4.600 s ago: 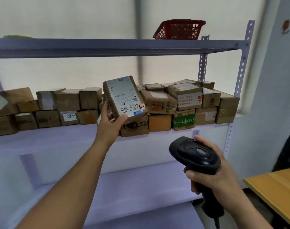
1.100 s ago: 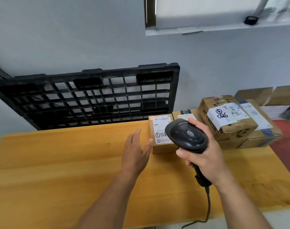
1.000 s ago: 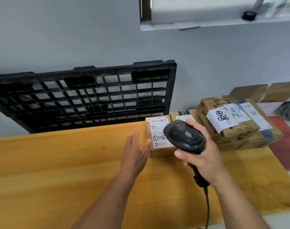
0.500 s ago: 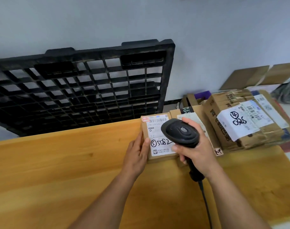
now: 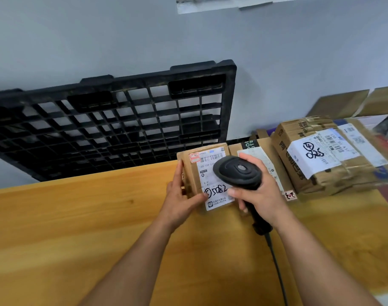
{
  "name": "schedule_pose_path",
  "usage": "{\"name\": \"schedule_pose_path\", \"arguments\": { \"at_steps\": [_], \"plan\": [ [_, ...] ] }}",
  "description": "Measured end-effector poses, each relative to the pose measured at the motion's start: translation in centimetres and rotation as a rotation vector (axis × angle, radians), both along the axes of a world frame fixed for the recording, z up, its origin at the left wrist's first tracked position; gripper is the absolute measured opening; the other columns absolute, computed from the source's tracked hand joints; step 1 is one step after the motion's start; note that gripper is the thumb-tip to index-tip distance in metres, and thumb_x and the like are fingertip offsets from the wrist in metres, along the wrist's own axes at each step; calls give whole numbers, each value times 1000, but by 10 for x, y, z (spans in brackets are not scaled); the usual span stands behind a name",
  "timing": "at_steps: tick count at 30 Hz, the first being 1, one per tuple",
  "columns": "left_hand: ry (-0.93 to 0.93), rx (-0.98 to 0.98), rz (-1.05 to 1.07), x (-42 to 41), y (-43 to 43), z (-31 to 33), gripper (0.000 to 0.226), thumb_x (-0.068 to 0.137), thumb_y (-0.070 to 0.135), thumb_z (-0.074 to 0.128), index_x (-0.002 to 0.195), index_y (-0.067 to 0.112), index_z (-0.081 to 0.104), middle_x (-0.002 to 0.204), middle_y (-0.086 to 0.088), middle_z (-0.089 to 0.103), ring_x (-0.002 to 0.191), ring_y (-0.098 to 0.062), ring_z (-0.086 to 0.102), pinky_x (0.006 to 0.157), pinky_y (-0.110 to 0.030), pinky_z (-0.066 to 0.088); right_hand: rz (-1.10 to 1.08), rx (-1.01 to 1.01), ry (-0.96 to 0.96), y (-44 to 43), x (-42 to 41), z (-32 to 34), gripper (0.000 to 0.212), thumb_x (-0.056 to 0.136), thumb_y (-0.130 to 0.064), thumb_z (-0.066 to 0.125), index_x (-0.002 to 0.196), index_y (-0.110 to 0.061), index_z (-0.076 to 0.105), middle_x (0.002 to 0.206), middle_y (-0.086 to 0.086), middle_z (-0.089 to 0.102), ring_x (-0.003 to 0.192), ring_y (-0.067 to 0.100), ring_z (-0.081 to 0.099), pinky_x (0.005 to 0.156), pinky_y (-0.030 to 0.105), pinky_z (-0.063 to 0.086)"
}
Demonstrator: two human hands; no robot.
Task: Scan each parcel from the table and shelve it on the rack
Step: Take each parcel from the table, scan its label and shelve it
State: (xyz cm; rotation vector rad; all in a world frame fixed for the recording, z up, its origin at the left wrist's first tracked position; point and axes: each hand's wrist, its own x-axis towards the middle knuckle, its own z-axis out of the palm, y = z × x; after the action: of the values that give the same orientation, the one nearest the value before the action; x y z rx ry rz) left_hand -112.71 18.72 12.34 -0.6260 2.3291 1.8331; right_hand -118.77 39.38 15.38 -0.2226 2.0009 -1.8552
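Where the scanner [image 5: 237,172] overlaps the parcel [image 5: 198,180], boxes [image 5: 321,160] adjoin.

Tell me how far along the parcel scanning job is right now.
Done: cannot tell, the rack is out of view. In hand: the left hand grips the small parcel while the right hand holds the scanner over its label. Left: shelving it, plus the flat parcel and the taped parcel waiting on the table.

A pallet [image 5: 113,120] leans on the wall [image 5: 277,62] behind the table [image 5: 78,228]. At the table's back right is a parcel [image 5: 195,173], with the left hand [image 5: 179,197] on its left side. The scanner [image 5: 237,172], in the right hand [image 5: 261,195], is above its label. Right of it lies a flat box [image 5: 266,151], then a stack [image 5: 316,155], seemingly two boxes.
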Motion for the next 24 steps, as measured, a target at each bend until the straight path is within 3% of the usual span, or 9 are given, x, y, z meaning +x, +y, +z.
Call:
{"name": "schedule_pose_path", "arguments": {
  "at_steps": [4, 8, 15, 19, 24],
  "plan": [
    [32, -27, 90, 19, -4, 14, 116, 49, 52, 83, 130, 77, 5, 140, -10, 39, 122, -26, 50, 96, -54, 51, 42, -68, 69, 5, 27, 25, 81, 70, 1, 83, 123, -53, 53, 112, 12, 66, 47, 26, 56, 44, 32, 48],
    [65, -68, 135, 48, -2, 27, 124, 48, 51, 84, 142, 63, 5, 143, -9, 38, 121, -25, 51, 96, -53, 51, 103, -137, 86, 16, 60, 56, 82, 65, -14, 88, 131, -44, 50, 112, 5, 67, 50, 28, 59, 47, 35, 51],
    [144, -77, 221, 97, 13, 45, 125, 46, 50, 87, 140, 65, 5, 140, -8, 39, 120, -26, 52, 93, -54, 52, 189, -238, 149, 42, 122, 92, 78, 60, -27, 86, 128, -46, 52, 98, 4, 72, 47, 29, 59, 46, 36, 50],
    [215, -64, 246, 122, 26, 52, 121, 67, 20, 88, 150, 51, 5, 136, -8, 42, 117, -24, 53, 79, -32, 56, 214, -244, 163, 59, 153, 101, 81, 59, -29, 86, 131, -44, 50, 87, 1, 72, 46, 29, 58, 45, 35, 50],
    [270, -80, 279, 164, 42, 65, 118, 72, 14, 85, 151, 46, 4, 134, -9, 45, 114, -23, 55, 65, -20, 54, 260, -255, 176, 77, 191, 107, 81, 58, -30, 87, 129, -46, 51, 106, 6, 71, 49, 33, 58, 47, 36, 51]
  ]
}}
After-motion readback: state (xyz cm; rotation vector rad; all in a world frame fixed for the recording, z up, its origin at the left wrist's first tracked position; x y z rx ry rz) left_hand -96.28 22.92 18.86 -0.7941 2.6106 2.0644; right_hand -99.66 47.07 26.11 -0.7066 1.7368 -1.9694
